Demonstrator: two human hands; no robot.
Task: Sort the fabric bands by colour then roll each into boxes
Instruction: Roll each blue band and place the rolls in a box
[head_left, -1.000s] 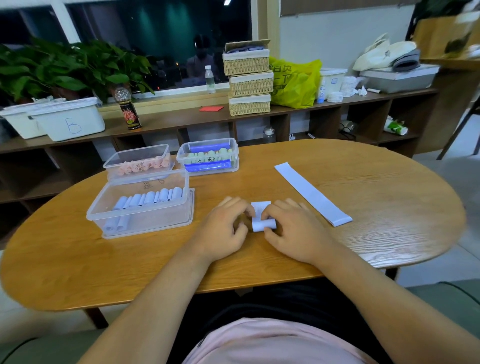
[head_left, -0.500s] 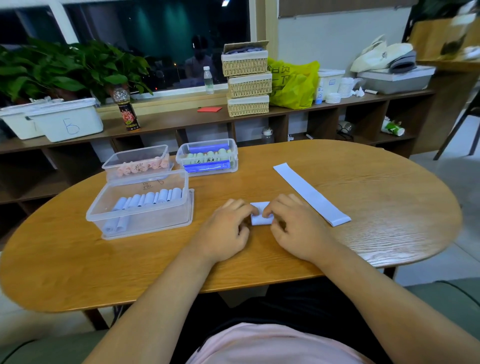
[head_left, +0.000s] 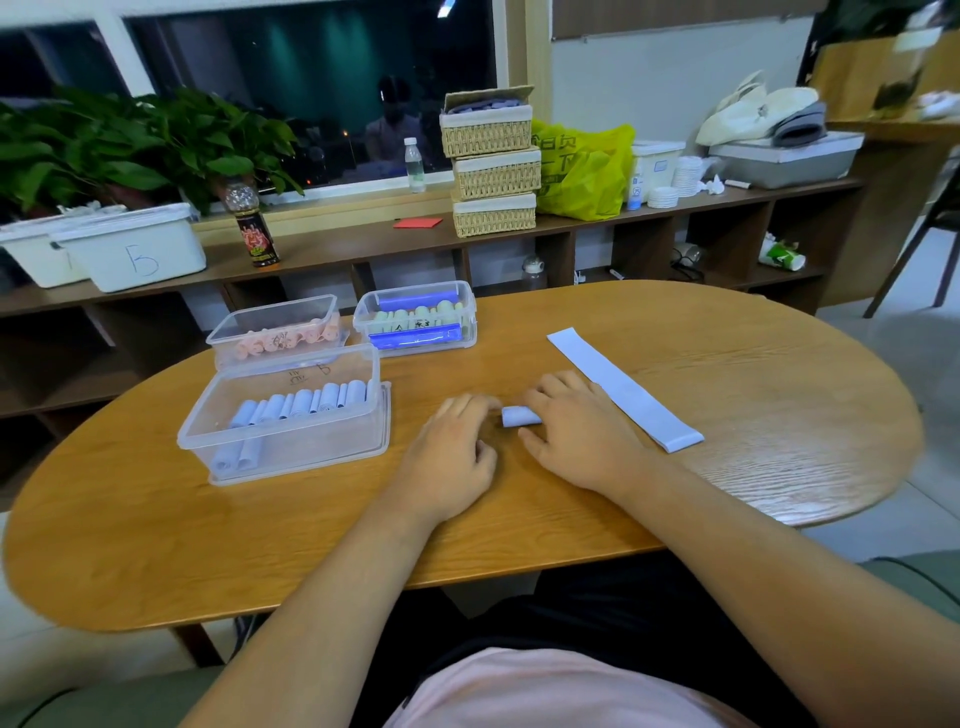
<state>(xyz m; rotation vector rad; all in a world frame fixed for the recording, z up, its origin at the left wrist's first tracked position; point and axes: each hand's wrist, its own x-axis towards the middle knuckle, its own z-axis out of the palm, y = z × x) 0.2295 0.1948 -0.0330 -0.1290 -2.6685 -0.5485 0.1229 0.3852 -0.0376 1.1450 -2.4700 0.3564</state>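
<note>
left hand (head_left: 452, 447): is resting on the table (head_left: 156, 545), fingers curling toward the left end of the rolled band (head_left: 519, 417); the fingertips are blurring, so I cannot tell whether it is gripping.
right hand (head_left: 582, 431): is pinching the right end of the rolled band between curled fingers and thumb.
rolled band: pale blue, is lying on the table between the two hands.
flat band (head_left: 623, 389): pale blue, is lying unrolled just beside the right hand.
near box (head_left: 291, 452): clear, is sitting left of the hands, holding pale blue rolls.
pink box (head_left: 270, 317): is standing behind the near box, holding pink rolls.
far box (head_left: 415, 296): is standing right of the pink box, holding pale green rolls and blue pieces.
</note>
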